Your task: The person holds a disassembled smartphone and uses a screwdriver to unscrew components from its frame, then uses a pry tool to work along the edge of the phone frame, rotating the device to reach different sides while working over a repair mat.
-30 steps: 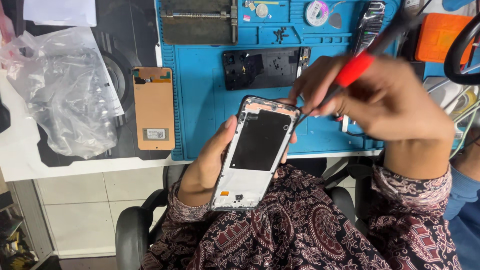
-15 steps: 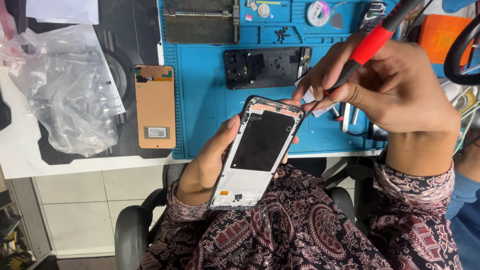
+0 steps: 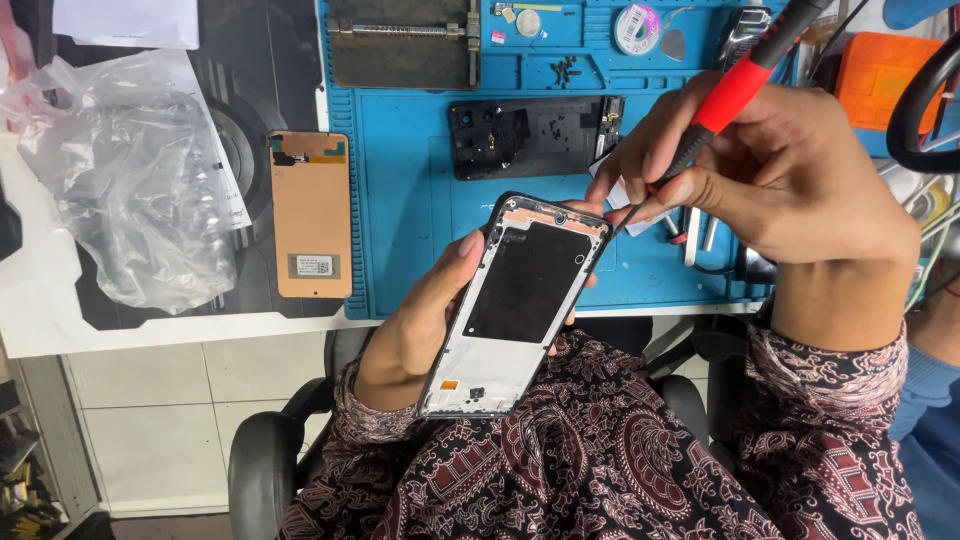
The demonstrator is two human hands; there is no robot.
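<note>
- The tabletop (image 3: 150, 335) is white and smooth; its near edge runs across the view, with a patterned lap and a black chair arm below it.
- A blue rubbery work mat (image 3: 400, 240) with moulded trays along its far edge covers the middle of the tabletop and reaches the near edge.
- A crumpled clear plastic bag (image 3: 130, 190) lies at the left on a dark pad, well apart from both hands.
- The phone frame (image 3: 515, 305), a long rounded rectangle with a matte black centre panel and pale metal border, is tilted above the lap, just in front of the tabletop's edge; open room lies on its left.
- The left hand (image 3: 420, 330) clasps the phone frame from beneath, thumb on its left rim.
- The right hand (image 3: 790, 190) is closed around a red-and-black screwdriver (image 3: 735, 85), pinching it like a pen, tip at the frame's upper right corner.
- A flat tan phone panel (image 3: 312, 215) lies just left of the mat.
- A black phone back cover (image 3: 530, 135) lies on the mat, beyond the frame.
- The far trays hold a small solder spool (image 3: 637, 28) and tiny loose parts.
</note>
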